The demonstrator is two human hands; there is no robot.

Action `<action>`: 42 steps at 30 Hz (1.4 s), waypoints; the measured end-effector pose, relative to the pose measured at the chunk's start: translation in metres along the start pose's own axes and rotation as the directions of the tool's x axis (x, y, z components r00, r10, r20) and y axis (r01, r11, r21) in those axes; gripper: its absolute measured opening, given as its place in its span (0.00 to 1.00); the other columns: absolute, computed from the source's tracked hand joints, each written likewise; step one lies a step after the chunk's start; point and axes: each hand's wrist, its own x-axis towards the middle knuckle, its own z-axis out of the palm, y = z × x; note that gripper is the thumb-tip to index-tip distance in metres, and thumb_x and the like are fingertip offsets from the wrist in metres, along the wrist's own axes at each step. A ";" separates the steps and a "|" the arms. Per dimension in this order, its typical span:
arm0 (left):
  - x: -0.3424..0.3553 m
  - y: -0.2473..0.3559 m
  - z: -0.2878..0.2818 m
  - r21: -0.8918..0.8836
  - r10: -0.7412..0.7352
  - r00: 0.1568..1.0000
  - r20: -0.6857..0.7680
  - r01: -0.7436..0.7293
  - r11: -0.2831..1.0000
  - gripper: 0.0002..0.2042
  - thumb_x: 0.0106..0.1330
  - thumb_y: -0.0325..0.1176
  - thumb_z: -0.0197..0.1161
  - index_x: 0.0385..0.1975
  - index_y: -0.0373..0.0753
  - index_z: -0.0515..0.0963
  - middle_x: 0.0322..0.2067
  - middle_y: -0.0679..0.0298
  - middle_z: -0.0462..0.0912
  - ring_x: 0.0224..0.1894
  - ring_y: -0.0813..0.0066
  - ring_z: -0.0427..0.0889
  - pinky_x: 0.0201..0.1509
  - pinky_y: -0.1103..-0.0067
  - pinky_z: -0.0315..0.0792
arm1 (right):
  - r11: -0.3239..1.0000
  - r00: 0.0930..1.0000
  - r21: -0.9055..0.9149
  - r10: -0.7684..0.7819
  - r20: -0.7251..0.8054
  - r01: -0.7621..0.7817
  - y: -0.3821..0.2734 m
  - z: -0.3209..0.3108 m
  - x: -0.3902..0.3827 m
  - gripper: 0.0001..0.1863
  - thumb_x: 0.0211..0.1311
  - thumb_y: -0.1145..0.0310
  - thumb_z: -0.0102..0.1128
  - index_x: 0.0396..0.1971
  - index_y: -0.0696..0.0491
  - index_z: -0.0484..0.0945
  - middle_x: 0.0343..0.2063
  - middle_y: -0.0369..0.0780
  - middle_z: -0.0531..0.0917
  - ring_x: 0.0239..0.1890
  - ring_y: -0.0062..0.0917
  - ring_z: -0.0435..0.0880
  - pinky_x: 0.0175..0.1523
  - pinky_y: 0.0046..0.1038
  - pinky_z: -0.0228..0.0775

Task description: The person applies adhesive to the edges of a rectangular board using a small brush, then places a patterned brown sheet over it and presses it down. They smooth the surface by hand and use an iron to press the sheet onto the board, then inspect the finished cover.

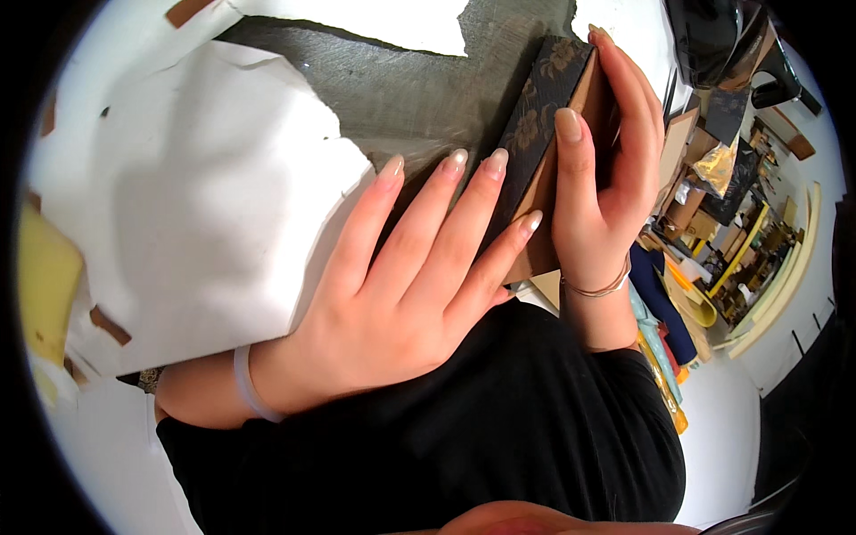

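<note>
My right hand (602, 205) grips a dark cardboard box (533, 111) printed with brown flowers, its thumb along the near side and its fingers reaching over the top end. Some plain brown board shows on the box's side. My left hand (410, 294) lies across the lower part of the box with its fingers stretched out, the fingertips at or over the patterned face; what its thumb does is mostly hidden. Beneath them is a grey smeared work surface (374, 89). A torn white paper sheet (205, 205) lies just left of my left hand.
More torn white paper (348, 20) lies at the top. Yellow material (49, 285) is at the far left. A black machine part (713, 40) stands at the upper right. Beyond it are cluttered boxes (691, 209), rolled coloured materials (664, 312) and long pale strips (785, 285).
</note>
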 end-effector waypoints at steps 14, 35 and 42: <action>-0.004 0.019 -0.021 0.002 -0.122 0.984 0.133 0.123 0.992 0.55 0.49 0.49 0.81 0.75 0.30 0.60 0.74 0.50 0.67 0.77 0.51 0.64 0.81 0.45 0.43 | 0.855 0.783 0.411 0.479 -0.397 -0.315 -0.008 -0.067 -0.074 0.35 0.80 0.71 0.53 0.80 0.57 0.51 0.78 0.50 0.60 0.81 0.38 0.56 0.82 0.41 0.45; 0.064 0.100 -0.047 -0.637 -0.464 0.846 -0.263 0.209 0.742 0.22 0.71 0.38 0.72 0.61 0.33 0.81 0.47 0.64 0.87 0.49 0.81 0.81 0.57 0.80 0.74 | 0.592 0.902 0.806 0.342 -0.263 0.011 0.012 -0.122 -0.179 0.48 0.72 0.35 0.54 0.79 0.56 0.57 0.77 0.46 0.62 0.81 0.35 0.54 0.82 0.39 0.41; 0.125 0.099 -0.064 -0.437 -0.375 0.878 -0.298 0.224 0.871 0.22 0.76 0.49 0.65 0.50 0.33 0.86 0.26 0.69 0.81 0.30 0.84 0.72 0.36 0.83 0.68 | 0.626 0.815 0.735 0.551 -0.180 -0.261 -0.007 -0.129 -0.178 0.25 0.72 0.70 0.66 0.64 0.59 0.71 0.54 0.49 0.87 0.57 0.33 0.88 0.61 0.32 0.78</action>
